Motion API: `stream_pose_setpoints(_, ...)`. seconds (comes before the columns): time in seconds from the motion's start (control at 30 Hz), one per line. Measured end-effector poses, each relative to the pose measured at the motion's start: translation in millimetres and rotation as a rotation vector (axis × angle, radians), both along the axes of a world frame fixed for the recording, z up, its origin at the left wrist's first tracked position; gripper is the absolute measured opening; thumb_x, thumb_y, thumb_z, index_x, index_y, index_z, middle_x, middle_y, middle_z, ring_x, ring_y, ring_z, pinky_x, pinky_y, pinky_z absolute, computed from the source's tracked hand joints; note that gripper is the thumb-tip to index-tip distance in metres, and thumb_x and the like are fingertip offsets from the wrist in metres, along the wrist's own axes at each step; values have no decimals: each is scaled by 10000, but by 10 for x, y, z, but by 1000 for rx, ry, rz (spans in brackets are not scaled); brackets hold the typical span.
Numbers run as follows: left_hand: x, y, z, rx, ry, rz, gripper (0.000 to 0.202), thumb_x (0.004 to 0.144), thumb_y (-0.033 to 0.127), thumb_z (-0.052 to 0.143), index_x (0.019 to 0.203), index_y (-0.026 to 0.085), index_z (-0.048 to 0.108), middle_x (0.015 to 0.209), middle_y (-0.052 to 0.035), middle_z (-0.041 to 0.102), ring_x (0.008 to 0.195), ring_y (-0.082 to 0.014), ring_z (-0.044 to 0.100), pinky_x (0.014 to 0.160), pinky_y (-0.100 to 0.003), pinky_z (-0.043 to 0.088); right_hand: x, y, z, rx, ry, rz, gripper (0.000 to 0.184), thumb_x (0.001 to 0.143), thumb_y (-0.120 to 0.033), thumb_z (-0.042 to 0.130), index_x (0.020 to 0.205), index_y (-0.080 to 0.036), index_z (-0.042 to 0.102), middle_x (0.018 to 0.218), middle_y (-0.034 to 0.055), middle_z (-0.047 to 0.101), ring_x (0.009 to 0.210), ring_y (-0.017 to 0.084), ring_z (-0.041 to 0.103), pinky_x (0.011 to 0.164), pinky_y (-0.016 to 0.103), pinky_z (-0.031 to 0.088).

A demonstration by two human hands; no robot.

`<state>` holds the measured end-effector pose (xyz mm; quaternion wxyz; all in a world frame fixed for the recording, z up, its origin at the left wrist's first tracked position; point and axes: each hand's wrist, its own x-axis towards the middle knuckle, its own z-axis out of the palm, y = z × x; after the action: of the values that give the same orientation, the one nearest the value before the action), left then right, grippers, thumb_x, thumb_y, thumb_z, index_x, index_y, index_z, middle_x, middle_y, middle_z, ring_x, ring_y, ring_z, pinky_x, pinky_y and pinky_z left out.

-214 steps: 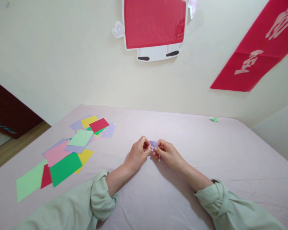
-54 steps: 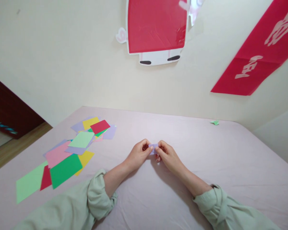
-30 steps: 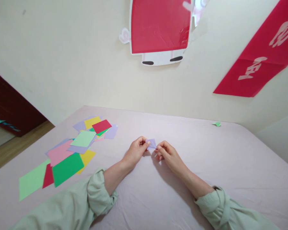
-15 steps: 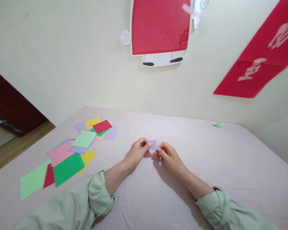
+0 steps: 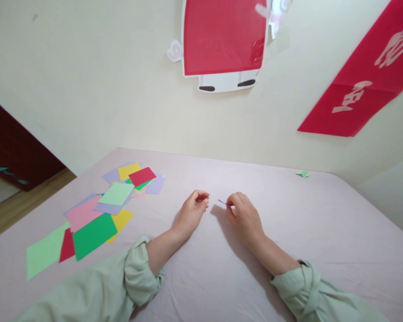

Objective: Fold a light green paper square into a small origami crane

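Observation:
Between the thumb and fingers of my right hand [image 5: 245, 219] is a small folded purple paper [image 5: 222, 202], turned nearly edge-on so only a thin sliver of it shows. The rest of the paper is hidden behind the fingers. Just to the left, my left hand [image 5: 190, 212] holds nothing, its fingers curved and slightly apart from the thumb. A gap of bare cloth separates it from the paper. Both hands are above the middle of the pale pink table cover [image 5: 195, 277].
Loose coloured paper sheets, among them a dark green sheet [image 5: 94, 236], a pink sheet [image 5: 85, 213] and a red sheet [image 5: 142, 176], overlap on the left. A small light green folded paper [image 5: 302, 174] lies at the back right edge. Behind the table rises a wall [image 5: 121, 80] with red decorations.
My left hand has let go of the purple paper. My right hand has drawn it slightly right and turned it from face-on to edge-on.

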<state>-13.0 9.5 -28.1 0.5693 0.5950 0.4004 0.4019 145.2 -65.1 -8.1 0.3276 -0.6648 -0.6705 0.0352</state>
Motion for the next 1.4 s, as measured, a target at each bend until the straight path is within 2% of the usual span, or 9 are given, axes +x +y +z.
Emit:
stream_pose_setpoints(0.07, -23, -5, -5, 85, 53, 20, 141, 828, 212, 536, 952, 178, 595, 978, -43, 619, 897, -153, 601, 785, -294, 512, -39, -46, -2, -75, -209, 39, 218, 753, 3, 476, 791, -209, 505, 834, 60, 575, 808, 209, 503, 711, 313, 358)
stream_pose_setpoints(0.13, -63, -5, 2, 215, 134, 31, 188, 829, 117, 466, 943, 182, 601, 978, -41, 610, 906, -151, 596, 804, -294, 501, -80, -90, -10, -158, -291, 90, 243, 759, 20, 479, 825, -198, 561, 853, 66, 601, 818, 209, 518, 722, 315, 350)
stream_pose_setpoints(0.27, -136, -41, 35, 500, 316, -65, 289, 810, 23, 411, 931, 195, 610, 967, -42, 593, 943, -168, 567, 857, -314, 466, -17, -109, 18, -231, -168, 192, 267, 827, -34, 475, 915, -218, 647, 889, 48, 633, 841, 195, 561, 759, 312, 366)
stream_pose_setpoints(0.47, -107, -245, 84, 724, 548, -347, 278, 855, 72, 450, 1028, 219, 610, 1011, -64, 597, 987, -209, 546, 881, -358, 434, 203, -40, 47, -42, 18, -17, 262, 830, -60, 442, 930, -192, 644, 941, 74, 617, 850, 198, 573, 754, 306, 409)
stream_pose_setpoints(0.6, -101, -302, 82, 766, 654, -363, 211, 874, 214, 556, 1083, 234, 581, 1071, -65, 598, 1020, -231, 531, 890, -390, 413, 187, -35, -11, -218, 65, 63, 241, 816, -81, 446, 804, -214, 646, 849, 31, 617, 745, 163, 574, 696, 276, 399)
stream_pose_setpoints(0.77, -109, -254, 58, 753, 683, -348, 169, 841, 253, 624, 999, 233, 568, 1061, -51, 598, 1031, -236, 520, 890, -383, 404, 183, -26, -63, -257, 250, 89, 206, 755, -68, 427, 680, -209, 557, 729, 1, 597, 702, 154, 549, 666, 264, 388)
stream_pose_setpoints(0.93, -101, -199, 52, 718, 647, -321, 82, 851, 169, 561, 914, 222, 557, 981, -40, 609, 993, -227, 522, 879, -375, 395, 229, -23, -82, -219, 199, 49, 259, 760, -52, 418, 880, -210, 585, 871, 21, 633, 805, 167, 574, 729, 278, 408)
stream_pose_setpoints(1.1, -96, -175, 45, 691, 585, -319, 154, 850, 144, 546, 981, 222, 560, 1014, -43, 620, 1008, -220, 534, 894, -368, 397, 235, -20, -91, -226, 73, 104, 416, 775, -4, 410, 1085, -229, 574, 968, 32, 626, 841, 162, 589, 776, 280, 421)
stream_pose_setpoints(1.4, -91, -169, 55, 698, 604, -330, 138, 829, 216, 622, 946, 213, 550, 1004, -35, 611, 985, -214, 536, 878, -356, 409, 201, 27, -74, -235, 30, 178, 362, 788, 17, 435, 992, -219, 618, 949, 25, 608, 846, 152, 594, 788, 261, 411)
